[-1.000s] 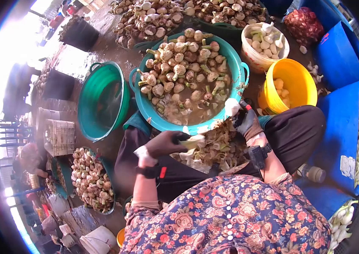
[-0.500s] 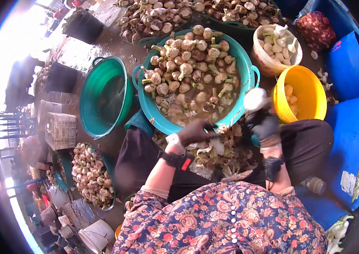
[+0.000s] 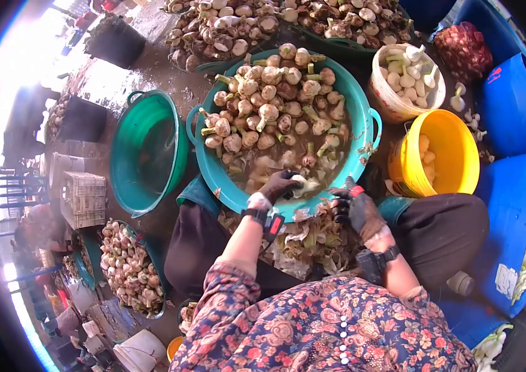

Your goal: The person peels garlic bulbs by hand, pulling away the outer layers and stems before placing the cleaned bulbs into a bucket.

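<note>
A large teal tub (image 3: pixel 203 155) holds many bulbs (image 3: pixel 269 113) with short stems, lying in murky water. My left hand (image 3: pixel 280 185), in a dark glove, is over the tub's near edge, its fingers closed on a pale, wet piece (image 3: pixel 302 187) that I cannot make out clearly. To the right, my right hand (image 3: pixel 358 211), also gloved, hovers by the tub's near rim with its fingers apart and nothing in them. Peelings (image 3: pixel 312 242) lie heaped below the tub, between my legs.
A yellow bucket (image 3: pixel 461 139) and a white bucket (image 3: pixel 377 98) with pale bulbs stand right. An emptier green basin (image 3: pixel 128 124) is left. Blue containers (image 3: pixel 508 105) line the right side; a red net sack (image 3: pixel 463 49) lies behind. A white crate (image 3: pixel 83 198) stands left.
The white bulb that was at my right hand is gone from it, and that hand has moved down and left with fingers spread. My left hand has moved up into the tub's near side.
</note>
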`<control>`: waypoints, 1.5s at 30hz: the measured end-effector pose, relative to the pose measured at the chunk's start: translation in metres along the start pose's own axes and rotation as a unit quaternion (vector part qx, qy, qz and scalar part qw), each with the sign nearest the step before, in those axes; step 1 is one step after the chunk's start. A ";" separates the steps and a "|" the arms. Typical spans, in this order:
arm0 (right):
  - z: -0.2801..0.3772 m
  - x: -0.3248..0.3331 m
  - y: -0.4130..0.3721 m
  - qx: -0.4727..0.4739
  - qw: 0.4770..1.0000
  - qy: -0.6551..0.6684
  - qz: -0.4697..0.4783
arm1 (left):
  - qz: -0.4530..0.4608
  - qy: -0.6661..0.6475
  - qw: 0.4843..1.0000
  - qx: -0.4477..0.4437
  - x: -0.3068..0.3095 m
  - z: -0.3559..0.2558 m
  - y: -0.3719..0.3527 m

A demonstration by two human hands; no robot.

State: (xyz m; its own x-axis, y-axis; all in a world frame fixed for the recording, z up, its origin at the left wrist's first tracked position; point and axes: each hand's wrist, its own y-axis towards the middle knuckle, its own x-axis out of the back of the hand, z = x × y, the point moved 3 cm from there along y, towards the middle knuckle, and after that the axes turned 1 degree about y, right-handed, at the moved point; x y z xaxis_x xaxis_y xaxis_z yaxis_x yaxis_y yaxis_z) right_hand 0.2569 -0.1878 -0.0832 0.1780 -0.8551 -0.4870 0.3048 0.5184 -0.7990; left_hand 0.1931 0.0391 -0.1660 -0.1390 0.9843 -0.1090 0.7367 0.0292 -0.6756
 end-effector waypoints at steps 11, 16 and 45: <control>-0.019 -0.029 -0.013 0.221 0.972 -0.060 0.053 | -0.131 0.107 0.954 -0.247 -0.083 -0.041 -0.105; -0.017 -0.037 -0.037 0.206 0.974 0.001 0.097 | -0.131 -0.157 0.967 -0.152 -0.069 -0.027 -0.115; -0.023 -0.043 -0.049 0.236 0.938 -0.252 0.039 | -0.022 -0.135 0.976 -0.167 -0.071 -0.037 -0.150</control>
State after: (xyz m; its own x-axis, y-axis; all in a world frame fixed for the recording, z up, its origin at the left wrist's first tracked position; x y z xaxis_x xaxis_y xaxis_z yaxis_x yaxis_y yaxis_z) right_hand 0.2130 -0.1759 -0.0313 0.6000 -0.7711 -0.2131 0.6322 0.6203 -0.4642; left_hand 0.1172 -0.0282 -0.0297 -0.3124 0.9000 -0.3040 0.8944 0.1708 -0.4134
